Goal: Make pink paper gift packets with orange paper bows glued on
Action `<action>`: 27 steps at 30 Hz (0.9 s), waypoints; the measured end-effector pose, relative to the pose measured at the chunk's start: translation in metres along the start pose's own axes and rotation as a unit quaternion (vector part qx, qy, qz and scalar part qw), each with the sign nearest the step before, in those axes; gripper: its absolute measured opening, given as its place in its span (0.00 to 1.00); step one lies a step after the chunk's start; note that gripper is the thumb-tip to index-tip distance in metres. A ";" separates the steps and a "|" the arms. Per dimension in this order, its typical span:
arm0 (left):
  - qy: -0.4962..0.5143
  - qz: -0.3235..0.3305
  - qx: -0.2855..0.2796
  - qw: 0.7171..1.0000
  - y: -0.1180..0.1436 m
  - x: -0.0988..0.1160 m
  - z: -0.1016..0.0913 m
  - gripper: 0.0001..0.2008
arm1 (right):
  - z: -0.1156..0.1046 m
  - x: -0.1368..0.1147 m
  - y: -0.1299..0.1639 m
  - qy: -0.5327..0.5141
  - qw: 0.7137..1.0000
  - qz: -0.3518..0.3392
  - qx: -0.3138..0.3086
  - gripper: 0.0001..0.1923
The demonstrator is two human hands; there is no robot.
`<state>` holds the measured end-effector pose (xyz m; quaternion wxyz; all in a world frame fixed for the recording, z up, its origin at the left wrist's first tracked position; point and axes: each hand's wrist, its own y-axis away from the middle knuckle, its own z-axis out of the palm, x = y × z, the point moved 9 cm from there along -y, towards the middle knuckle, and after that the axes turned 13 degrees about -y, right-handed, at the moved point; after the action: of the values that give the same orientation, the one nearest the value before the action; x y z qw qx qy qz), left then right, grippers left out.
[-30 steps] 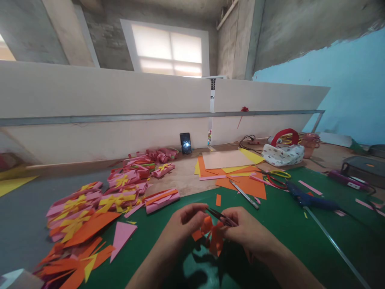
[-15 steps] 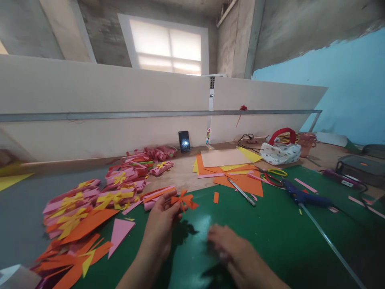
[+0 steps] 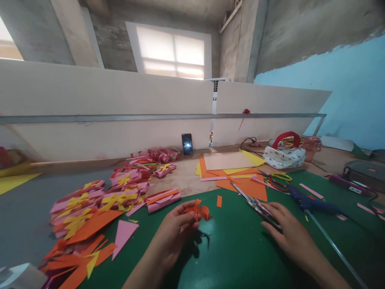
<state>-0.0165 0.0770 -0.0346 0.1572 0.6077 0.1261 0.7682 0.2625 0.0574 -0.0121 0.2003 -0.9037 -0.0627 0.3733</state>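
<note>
My left hand [image 3: 183,224] pinches an orange paper bow [image 3: 197,209] with curled loops above the green mat [image 3: 228,241]. To the right, my right hand [image 3: 284,226] has its thumb and fingers around a slim silvery tool [image 3: 264,212]; blur and the hand hide its exact kind. The tool's tip overlaps a silver pen-like stick [image 3: 239,189] lying by the orange sheets. A pink paper roll with an orange strip [image 3: 164,200] rests just beyond my left hand. A small orange paper rectangle [image 3: 219,201] lies between the two hands.
Pink rolls with yellow bows [image 3: 120,198] and orange cut-outs [image 3: 78,261] pile up at the left. Orange sheets [image 3: 249,188], yellow-handled scissors [image 3: 281,177] and a blue glue gun [image 3: 313,200] with a clear stick lie right. A phone [image 3: 187,144] leans at the back.
My right hand has moved right and forward, from the bare mat to the silvery tool by the pen-like stick. The left hand still holds the orange bow, slightly turned and further right in view.
</note>
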 end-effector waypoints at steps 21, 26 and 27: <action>-0.126 0.080 0.005 0.989 -0.011 -0.010 0.001 0.19 | 0.047 -0.119 0.019 -0.222 0.969 -0.102 -0.030 0.07; -0.109 0.072 0.002 0.991 -0.011 -0.013 0.003 0.15 | 0.053 -0.156 0.027 -0.071 0.949 -0.306 0.020 0.09; -0.107 0.070 -0.005 0.992 -0.011 -0.014 0.004 0.14 | 0.054 -0.162 0.029 -0.049 0.940 -0.335 0.044 0.10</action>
<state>-0.0089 0.0816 -0.0500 0.1189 0.6928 0.0617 0.7086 0.1081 0.0057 0.0469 0.3497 -0.8014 -0.3552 0.3305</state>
